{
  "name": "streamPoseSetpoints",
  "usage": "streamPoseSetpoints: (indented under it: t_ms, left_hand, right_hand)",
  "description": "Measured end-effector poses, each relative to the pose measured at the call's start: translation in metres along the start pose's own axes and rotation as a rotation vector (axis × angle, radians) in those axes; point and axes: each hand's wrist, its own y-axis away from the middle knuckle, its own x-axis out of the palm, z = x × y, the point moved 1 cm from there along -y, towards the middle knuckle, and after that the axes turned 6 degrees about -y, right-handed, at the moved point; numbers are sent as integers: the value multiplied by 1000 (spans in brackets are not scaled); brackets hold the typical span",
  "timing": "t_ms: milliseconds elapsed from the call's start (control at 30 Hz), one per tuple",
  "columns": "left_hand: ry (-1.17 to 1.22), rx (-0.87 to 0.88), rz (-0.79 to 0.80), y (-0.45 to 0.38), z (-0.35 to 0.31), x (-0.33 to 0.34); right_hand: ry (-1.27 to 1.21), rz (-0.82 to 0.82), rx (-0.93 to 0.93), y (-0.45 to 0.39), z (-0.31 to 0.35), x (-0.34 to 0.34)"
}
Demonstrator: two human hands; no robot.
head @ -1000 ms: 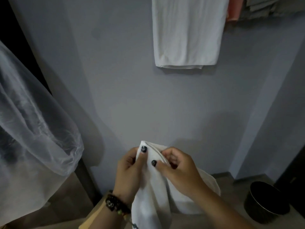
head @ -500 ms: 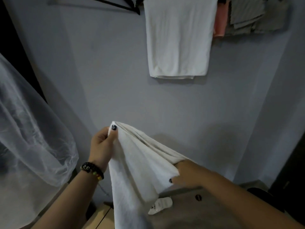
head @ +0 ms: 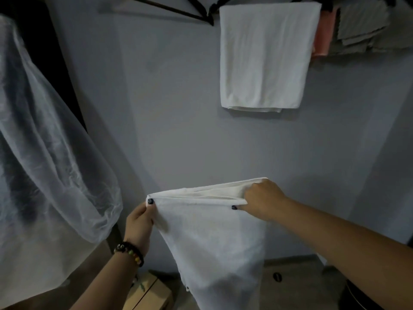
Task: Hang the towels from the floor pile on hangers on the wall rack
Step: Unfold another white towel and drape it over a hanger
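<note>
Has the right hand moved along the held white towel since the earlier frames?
Yes. The right hand slid rightward, away from the left hand, stretching the white cloth towel out below the hanging white towel.

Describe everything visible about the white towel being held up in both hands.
The white towel looks like soft plain cloth, folded double along its top edge, which is stretched roughly level. The left hand pinches its left top corner and the right hand grips the right end, fingers curled over the fold. The rest hangs down, narrowing slightly, and runs out of view at the bottom. It is in front of the grey wall, below the hung towels, touching neither.
</note>
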Motion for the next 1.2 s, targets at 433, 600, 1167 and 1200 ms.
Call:
streamPoseSetpoints:
  t_ms: [433, 600, 1167, 1200]
  left_hand:
    - [74, 63, 69, 32, -15, 41]
    - [-18, 109, 57, 35, -14, 36]
    - [-133, 44, 233, 53, 41, 2]
    - [-133, 23, 233, 55, 46, 0]
  right_hand:
    - [-481, 150, 115, 49, -14, 75]
    - [-511, 135, 54, 56, 3, 105]
    - [-213, 356, 527, 16, -9, 116]
    - [-257, 346, 561, 17, -12, 116]
